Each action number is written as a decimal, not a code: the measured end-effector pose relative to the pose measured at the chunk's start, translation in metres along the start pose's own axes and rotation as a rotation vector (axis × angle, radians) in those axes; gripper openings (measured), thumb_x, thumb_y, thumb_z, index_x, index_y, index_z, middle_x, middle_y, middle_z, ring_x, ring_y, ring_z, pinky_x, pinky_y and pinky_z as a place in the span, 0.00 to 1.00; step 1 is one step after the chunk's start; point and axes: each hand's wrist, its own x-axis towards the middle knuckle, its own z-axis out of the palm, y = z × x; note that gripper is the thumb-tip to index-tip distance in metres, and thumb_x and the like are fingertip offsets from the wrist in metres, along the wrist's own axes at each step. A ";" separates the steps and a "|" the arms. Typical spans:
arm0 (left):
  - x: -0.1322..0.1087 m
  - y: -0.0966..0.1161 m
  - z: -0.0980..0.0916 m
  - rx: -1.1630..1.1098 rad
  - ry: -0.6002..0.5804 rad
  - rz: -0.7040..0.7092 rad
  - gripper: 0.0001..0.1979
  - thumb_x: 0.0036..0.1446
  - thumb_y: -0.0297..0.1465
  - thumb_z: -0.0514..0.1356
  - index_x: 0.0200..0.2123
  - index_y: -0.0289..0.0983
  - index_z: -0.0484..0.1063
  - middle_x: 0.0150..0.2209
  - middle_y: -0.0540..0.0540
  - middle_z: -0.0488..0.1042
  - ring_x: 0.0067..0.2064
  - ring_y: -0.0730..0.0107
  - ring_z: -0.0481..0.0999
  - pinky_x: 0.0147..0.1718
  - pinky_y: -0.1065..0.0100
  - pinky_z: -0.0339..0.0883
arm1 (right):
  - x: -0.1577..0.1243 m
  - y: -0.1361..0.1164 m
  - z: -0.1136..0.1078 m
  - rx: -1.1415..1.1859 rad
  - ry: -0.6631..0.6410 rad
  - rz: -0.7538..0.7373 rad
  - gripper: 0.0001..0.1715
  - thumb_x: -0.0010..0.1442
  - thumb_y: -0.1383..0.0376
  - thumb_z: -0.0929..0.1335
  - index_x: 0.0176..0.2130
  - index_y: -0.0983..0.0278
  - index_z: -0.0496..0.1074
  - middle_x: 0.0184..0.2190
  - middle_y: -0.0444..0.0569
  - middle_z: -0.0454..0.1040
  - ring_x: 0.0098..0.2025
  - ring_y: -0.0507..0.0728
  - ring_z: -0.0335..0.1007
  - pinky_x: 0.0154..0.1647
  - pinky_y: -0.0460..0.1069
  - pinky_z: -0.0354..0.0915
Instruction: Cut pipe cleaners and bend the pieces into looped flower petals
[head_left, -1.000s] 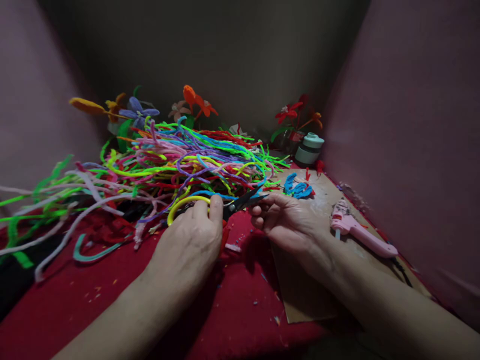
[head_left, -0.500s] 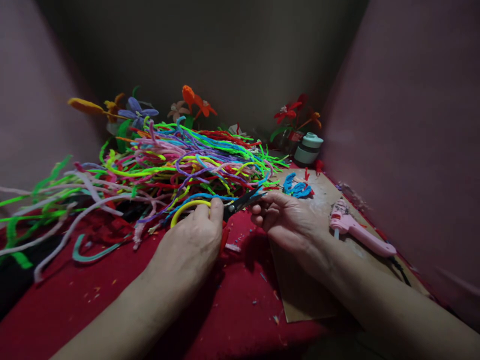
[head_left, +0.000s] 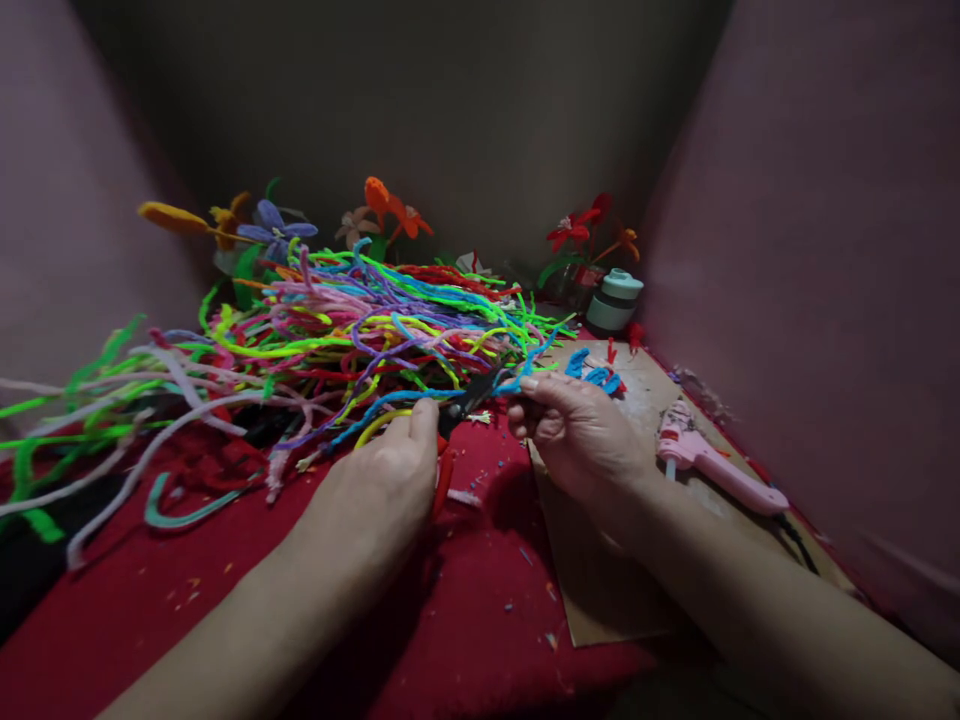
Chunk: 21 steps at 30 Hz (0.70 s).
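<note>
My left hand [head_left: 379, 480] is wrapped round the handles of scissors [head_left: 475, 393], which have black blades and yellow and red grips. The blades point up and right, with their tips close to my right hand [head_left: 589, 435]. Between the thumb and fingertips of that hand is a thin blue pipe cleaner [head_left: 511, 386], right at the scissor tips. Whether the blades touch it, I cannot tell. Just beyond my right hand lie bent blue pipe-cleaner pieces [head_left: 598, 376] on a brown board [head_left: 600, 600].
A large heap of coloured pipe cleaners [head_left: 300, 345] covers the back left of the red cloth [head_left: 255, 620]. A pink glue gun [head_left: 724, 475] rests on the board at right. Fuzzy flowers [head_left: 576, 228] and a mint-lidded jar [head_left: 615, 302] stand behind. Small scraps dot the cloth.
The scissors have shifted slightly down and left, and their blades look closer together. My right hand has tilted, and the blue pipe cleaner in its fingers now shows more clearly.
</note>
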 end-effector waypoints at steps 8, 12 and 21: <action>0.001 0.000 0.004 0.021 -0.001 -0.003 0.19 0.57 0.20 0.42 0.50 0.31 0.61 0.37 0.40 0.71 0.33 0.60 0.76 0.30 0.64 0.69 | -0.003 -0.002 0.001 -0.070 0.007 -0.058 0.07 0.51 0.67 0.68 0.23 0.66 0.72 0.19 0.44 0.70 0.22 0.49 0.62 0.26 0.46 0.58; -0.001 0.002 0.002 0.091 0.025 0.017 0.18 0.57 0.20 0.43 0.48 0.32 0.63 0.36 0.41 0.71 0.31 0.62 0.75 0.28 0.65 0.68 | -0.004 -0.001 0.000 -0.087 -0.008 -0.061 0.07 0.51 0.69 0.67 0.23 0.66 0.73 0.19 0.44 0.70 0.22 0.49 0.62 0.26 0.46 0.57; -0.003 -0.001 0.004 0.121 0.050 0.047 0.19 0.56 0.20 0.43 0.50 0.32 0.61 0.35 0.42 0.70 0.31 0.62 0.75 0.26 0.67 0.68 | -0.001 -0.003 0.002 -0.015 -0.027 0.017 0.07 0.45 0.71 0.66 0.20 0.67 0.73 0.17 0.45 0.70 0.20 0.48 0.62 0.23 0.45 0.57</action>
